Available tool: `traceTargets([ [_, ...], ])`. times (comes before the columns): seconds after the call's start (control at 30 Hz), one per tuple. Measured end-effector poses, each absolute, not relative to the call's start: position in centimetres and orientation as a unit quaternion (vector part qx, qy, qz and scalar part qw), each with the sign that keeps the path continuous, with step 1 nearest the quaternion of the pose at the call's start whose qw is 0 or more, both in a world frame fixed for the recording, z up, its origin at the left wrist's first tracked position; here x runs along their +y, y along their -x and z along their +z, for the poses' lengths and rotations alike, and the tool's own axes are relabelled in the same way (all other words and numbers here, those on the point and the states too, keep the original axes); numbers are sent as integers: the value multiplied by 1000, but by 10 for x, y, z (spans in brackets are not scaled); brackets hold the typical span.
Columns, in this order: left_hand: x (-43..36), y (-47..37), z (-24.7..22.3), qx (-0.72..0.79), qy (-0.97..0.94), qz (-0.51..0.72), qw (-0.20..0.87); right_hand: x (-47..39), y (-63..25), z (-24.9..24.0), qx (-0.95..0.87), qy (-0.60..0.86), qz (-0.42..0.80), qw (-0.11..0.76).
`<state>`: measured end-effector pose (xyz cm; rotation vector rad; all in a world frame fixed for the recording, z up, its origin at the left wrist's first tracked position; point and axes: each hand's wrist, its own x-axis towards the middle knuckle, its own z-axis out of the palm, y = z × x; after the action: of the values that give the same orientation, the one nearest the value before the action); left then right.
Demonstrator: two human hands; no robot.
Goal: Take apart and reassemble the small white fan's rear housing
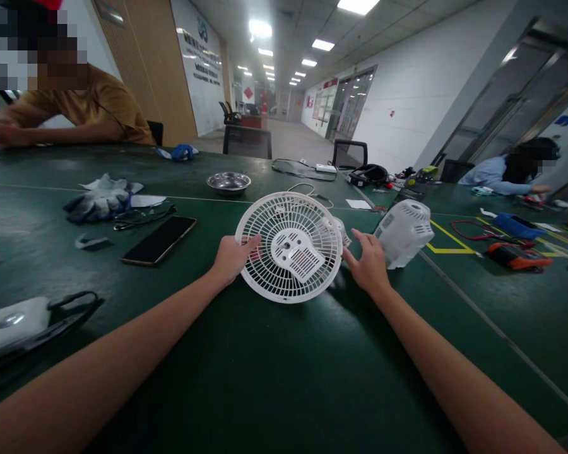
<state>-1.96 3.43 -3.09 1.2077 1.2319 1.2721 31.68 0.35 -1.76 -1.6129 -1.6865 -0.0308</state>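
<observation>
Two outstretched hands flanking fan grille [291,247]

A long corridor with white walls [407,94], ceiling light panels [322,45], and black chairs [349,153].

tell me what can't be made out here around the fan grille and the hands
Head view only:
- Right hand: palm and fingertips face away; contact with the fan grille unclear.
- Left hand: fingers hidden behind the grille rim.
- White motor housing: far side hidden.
- Small white part behind the grille: mostly covered.
</observation>
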Motion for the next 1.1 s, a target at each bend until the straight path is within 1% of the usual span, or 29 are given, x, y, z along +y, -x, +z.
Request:
traceTargets([
  [0.03, 34, 19, -31, 505, -495, 526, 474, -1, -312, -15, -659, 612, 35, 435],
  [0.1, 32, 17, -31, 504, -493, 539, 461, -11, -296, -13, -624, 575, 206, 487],
  [0.17, 28, 15, -29, 501, -499, 557, 436, -22, -276, -13, -574, 520, 414, 478],
  [0.2, 25, 14, -27, 499, -506, 566, 417, -27, -266, -14, -555, 488, 483, 470],
  [0.27, 19, 14, -23, 496, -529, 579, 374, -36, -248, -14, -541, 437, 568, 441],
  [0.3, 17, 14, -22, 494, -540, 581, 356, -39, -241, -14, -542, 419, 584, 435],
  [0.37, 14, 13, -20, 491, -559, 577, 338, -43, -234, -14, -550, 402, 575, 452],
  [0.43, 15, 12, -22, 471, -566, 571, 362, -43, -234, -15, -548, 402, 540, 496],
  [0.53, 24, 10, -27, 414, -522, 580, 468, -37, -246, -18, -542, 421, 476, 550],
  [0.6, 30, 11, -29, 390, -467, 578, 544, -34, -256, -18, -549, 451, 428, 558],
  [0.7, 33, 16, -26, 360, -412, 524, 653, -35, -268, -14, -595, 484, 349, 538],
  [0.77, 31, 19, -22, 330, -379, 473, 724, -38, -271, -12, -651, 484, 292, 507],
  [0.83, 28, 22, -18, 319, -338, 431, 773, -41, -270, -11, -704, 478, 237, 468],
  [0.9, 26, 24, -15, 327, -305, 415, 793, -41, -269, -12, -735, 478, 200, 438],
  [1.1, 30, 25, -15, 325, -271, 394, 816, -33, -274, -13, -778, 463, 145, 399],
])
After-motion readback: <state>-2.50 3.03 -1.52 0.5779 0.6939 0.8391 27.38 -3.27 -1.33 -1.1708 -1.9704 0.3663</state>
